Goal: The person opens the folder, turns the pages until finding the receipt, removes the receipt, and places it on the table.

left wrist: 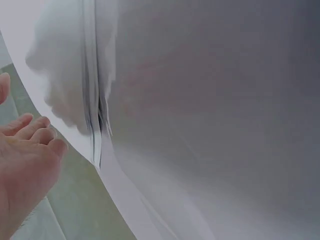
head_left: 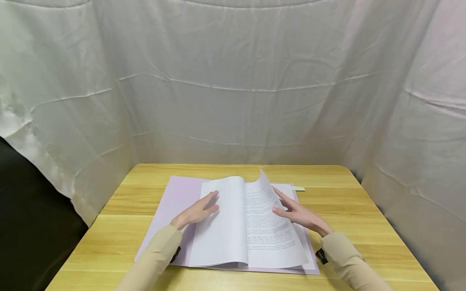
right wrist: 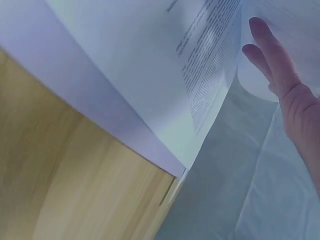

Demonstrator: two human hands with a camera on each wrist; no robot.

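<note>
A lilac folder [head_left: 180, 198] lies open on the wooden table with white sheets inside. Its left-hand page [head_left: 222, 226] is blank and bulges up near the fold. To the right, a printed sheet [head_left: 267, 226] stands curled, with its top corner raised. My left hand [head_left: 198, 210] is over the outer edge of the blank page, fingers extended. At the printed sheet's right edge is my right hand [head_left: 300, 213], thumb overlapping the sheet and fingers spread. The right wrist view shows straight fingers [right wrist: 272, 52] against a pale sheet. In the left wrist view, my left hand [left wrist: 30, 155] is beside white sheets [left wrist: 200, 100].
A pale green tab [head_left: 298, 188] sticks out past the folder's right side. Wooden table [head_left: 346, 210] surrounds the folder. Light grey cloth [head_left: 233, 113] hangs behind and at both sides, and a dark area [head_left: 29, 218] lies at the left.
</note>
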